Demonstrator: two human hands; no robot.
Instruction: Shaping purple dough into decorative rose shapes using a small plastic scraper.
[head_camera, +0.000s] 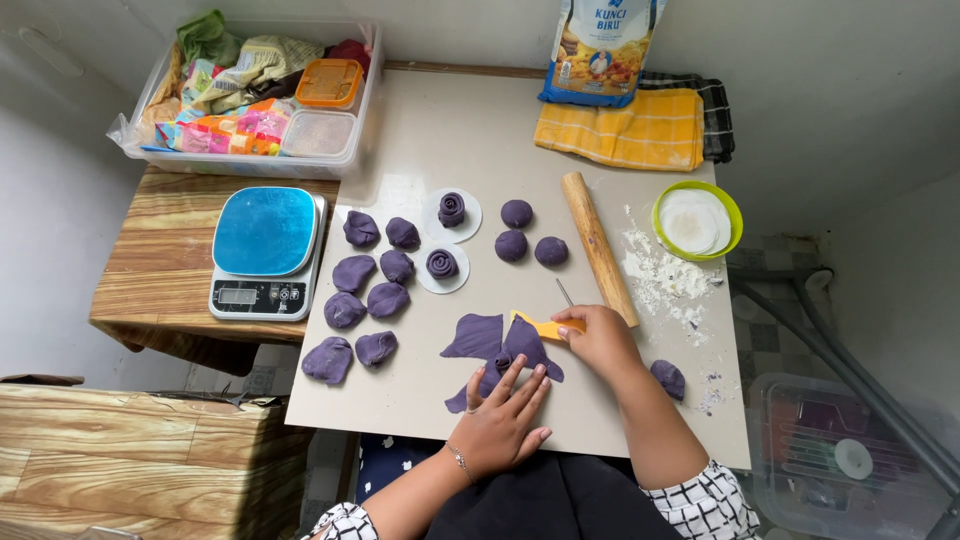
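Cutting step: your left hand (503, 413), fingers spread flat, pinning purple dough (497, 347) near board's (450, 130) front edge; right hand (600, 335) gripping yellow scraper (548, 326). Next cut needing steady downward press.

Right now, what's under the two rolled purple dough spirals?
Each rolled spiral sits on its own round white paper disc on the work board. The paper beneath each roll is covered.

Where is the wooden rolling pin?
The rolling pin lies slanted on the pale board's right half, between the three round purple dough balls and the green bowl, just above the right hand.
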